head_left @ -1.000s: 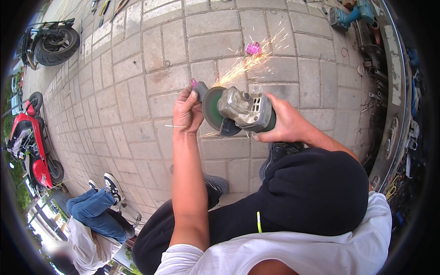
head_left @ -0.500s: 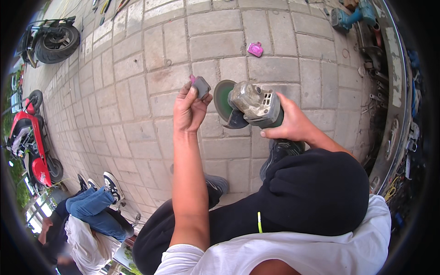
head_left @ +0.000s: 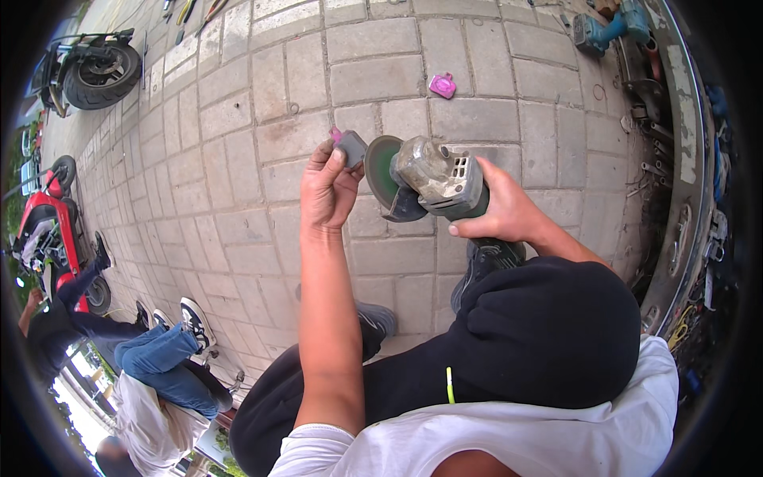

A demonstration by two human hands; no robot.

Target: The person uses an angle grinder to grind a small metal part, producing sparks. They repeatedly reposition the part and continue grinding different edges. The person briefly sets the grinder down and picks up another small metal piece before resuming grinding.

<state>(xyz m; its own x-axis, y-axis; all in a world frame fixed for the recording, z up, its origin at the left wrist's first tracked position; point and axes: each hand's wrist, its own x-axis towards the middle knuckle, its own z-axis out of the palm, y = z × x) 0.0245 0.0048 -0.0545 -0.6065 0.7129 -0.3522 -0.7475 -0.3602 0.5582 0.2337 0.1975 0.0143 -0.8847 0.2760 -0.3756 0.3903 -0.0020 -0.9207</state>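
Note:
My left hand [head_left: 327, 191] pinches a small grey brake pad [head_left: 350, 149] with a pink backing between thumb and fingers. Wrapped round the body of a worn angle grinder [head_left: 433, 171] is my right hand [head_left: 503, 208], its thumb lying along the near side. The grinder's green disc [head_left: 382, 171] stands nearly on edge just right of the pad. Whether disc and pad touch I cannot tell. A second pink pad [head_left: 443, 85] lies on the paving beyond the grinder.
At the right runs a metal-edged bench [head_left: 675, 238] with tools below it. A blue power tool [head_left: 608, 32] lies far right. A motorcycle wheel [head_left: 102, 75] and a red scooter [head_left: 67, 246] stand left. A person in blue jeans [head_left: 159, 354] sits at lower left; another person walks behind.
The grinder has shifted slightly left and up, bringing its disc closer to the brake pad. My left hand has barely moved. At far left, a person in dark clothes has moved toward the scooter.

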